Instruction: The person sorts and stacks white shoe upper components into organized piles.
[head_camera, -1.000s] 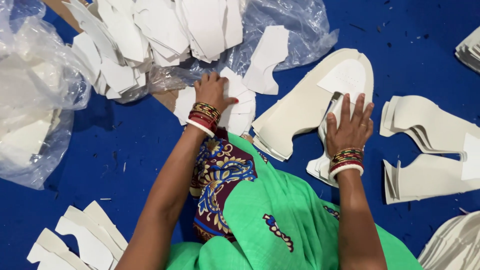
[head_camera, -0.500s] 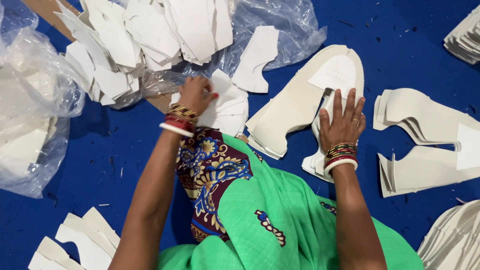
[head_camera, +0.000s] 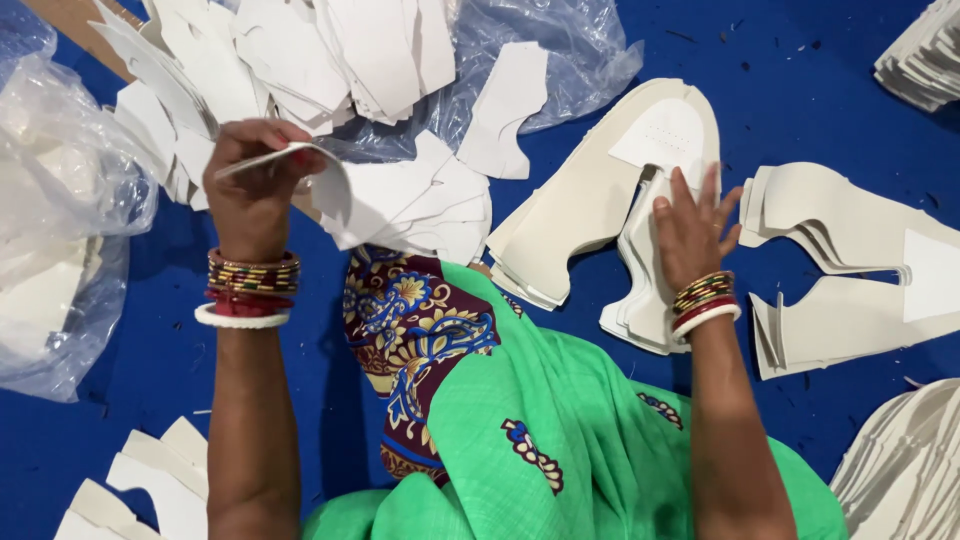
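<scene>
You are working under bright, even overhead light. Soft shadows are falling just beside your left arm (head_camera: 245, 420) and under the white cutouts (head_camera: 590, 200) on the blue surface (head_camera: 120, 430). Glare is showing on the clear plastic bag (head_camera: 60, 190). Focus is holding sharp; frame edges are bending only slightly.

Footwear workshop floor: stacked white cut pieces (head_camera: 600, 200), plastic bags (head_camera: 60, 220), blue mat (head_camera: 150, 400)

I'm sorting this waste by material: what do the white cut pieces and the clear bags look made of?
White cut piece in the left hand: thin matte board or stiff nonwoven sheet, it seems; it curves without creasing. The stack under the right hand looks the same. Clear bag: thin glossy plastic film, crinkled and see-through.
</scene>
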